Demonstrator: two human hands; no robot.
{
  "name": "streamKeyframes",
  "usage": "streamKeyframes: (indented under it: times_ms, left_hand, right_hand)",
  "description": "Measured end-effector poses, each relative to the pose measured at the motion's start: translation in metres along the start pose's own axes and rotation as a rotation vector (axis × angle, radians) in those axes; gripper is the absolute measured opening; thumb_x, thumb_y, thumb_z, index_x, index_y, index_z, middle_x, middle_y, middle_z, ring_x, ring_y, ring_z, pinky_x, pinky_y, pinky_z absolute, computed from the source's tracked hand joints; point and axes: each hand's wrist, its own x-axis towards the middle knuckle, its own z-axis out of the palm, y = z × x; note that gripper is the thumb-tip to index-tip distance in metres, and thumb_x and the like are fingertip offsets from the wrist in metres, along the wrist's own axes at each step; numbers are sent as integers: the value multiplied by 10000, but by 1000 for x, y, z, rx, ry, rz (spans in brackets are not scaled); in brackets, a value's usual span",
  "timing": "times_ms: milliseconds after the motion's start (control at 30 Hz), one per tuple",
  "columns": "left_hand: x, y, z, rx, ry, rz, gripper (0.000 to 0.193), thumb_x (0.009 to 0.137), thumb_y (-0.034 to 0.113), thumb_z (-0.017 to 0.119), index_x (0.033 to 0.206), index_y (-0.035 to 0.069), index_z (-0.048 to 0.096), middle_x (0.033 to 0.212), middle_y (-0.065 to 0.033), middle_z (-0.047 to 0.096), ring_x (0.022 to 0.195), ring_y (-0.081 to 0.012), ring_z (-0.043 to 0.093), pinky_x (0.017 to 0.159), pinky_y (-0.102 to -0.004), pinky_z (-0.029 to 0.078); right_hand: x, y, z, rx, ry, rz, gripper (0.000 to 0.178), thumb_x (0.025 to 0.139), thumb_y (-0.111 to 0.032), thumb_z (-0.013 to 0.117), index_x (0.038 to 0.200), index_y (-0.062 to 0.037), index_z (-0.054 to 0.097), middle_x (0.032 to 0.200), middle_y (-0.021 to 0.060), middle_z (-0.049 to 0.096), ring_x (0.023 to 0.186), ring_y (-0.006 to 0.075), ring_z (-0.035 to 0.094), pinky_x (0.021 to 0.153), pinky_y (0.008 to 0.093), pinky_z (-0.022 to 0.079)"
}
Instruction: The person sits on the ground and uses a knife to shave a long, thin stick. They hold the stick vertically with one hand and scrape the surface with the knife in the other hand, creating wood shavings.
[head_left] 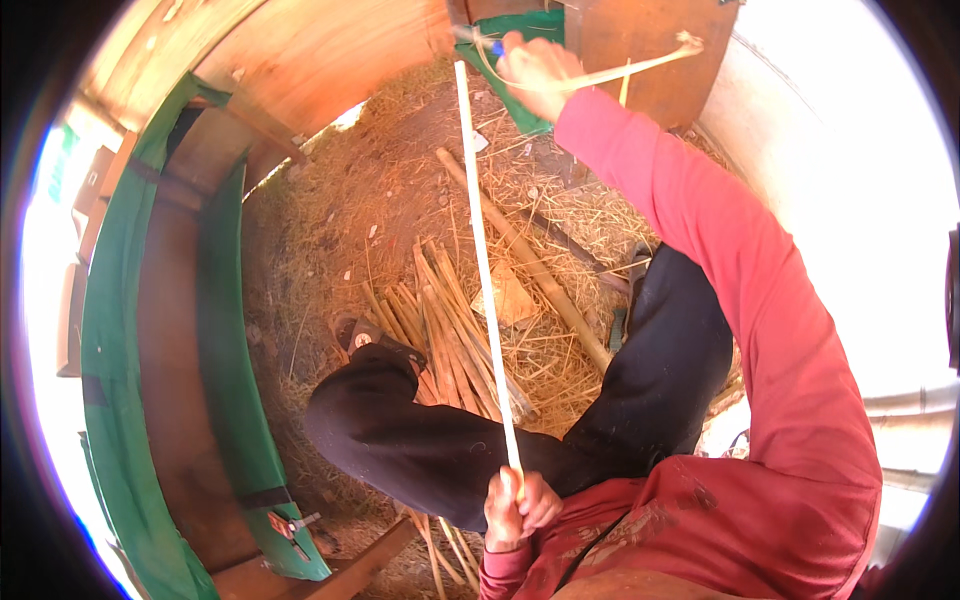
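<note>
A long, pale bamboo strip (482,260) slants up from my lap, its far end standing free a little left of my right hand. Around its near end, my left hand (520,508) is closed in front of my red shirt. My right hand (540,75) is stretched far forward and closed on what looks like a knife (497,47) with a blue handle; its greyish blade is blurred and partly hidden. A thin, curled bamboo shaving (640,68) passes by the same hand and trails to the right.
Split bamboo strips (445,335) lie in a heap between my legs on straw-strewn ground. Beyond them rests a bamboo pole (540,270). A green-covered bench (225,330) with a metal tool (292,525) runs along the left. A wooden cabinet (640,50) stands ahead.
</note>
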Motion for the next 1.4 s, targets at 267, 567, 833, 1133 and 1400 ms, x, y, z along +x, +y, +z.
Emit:
streamKeyframes:
  times_ms: [267,567,833,1133,1400]
  left_hand:
    - [9,26,-2,-35,69,141,606,1001,538,236,548,147,334,371,27,263,271,-97,202,310,-251,177]
    - [65,63,48,126,91,314,584,1013,489,288,562,122,339,404,36,244,282,-77,206,299,-231,182]
    - [70,52,57,220,250,337,567,1007,480,342,564,125,326,443,54,208,298,-69,184,301,-224,172]
    - [65,62,50,-42,61,244,595,1003,545,206,564,163,329,343,29,254,250,-94,154,285,-226,136]
    - [64,62,50,-152,-34,170,592,994,563,238,563,169,336,363,32,254,280,-98,157,330,-253,153]
  right_hand:
    - [-39,-10,-18,-102,-424,-62,253,933,-205,508,921,17,629,752,196,658,703,359,667,617,448,543]
    - [-127,-119,-72,424,-389,-665,179,900,-219,586,889,-76,478,532,108,517,423,311,543,400,426,425]
    - [-105,-106,-46,272,-277,-579,232,878,-241,610,864,-72,451,512,103,504,430,320,545,389,433,426]
    - [-124,-124,-48,369,-336,-666,255,899,-263,562,813,-48,455,518,110,522,445,325,564,389,436,429]
    - [-124,-123,-39,380,-322,-649,264,907,-256,540,811,-24,459,473,122,499,416,334,555,394,450,438]
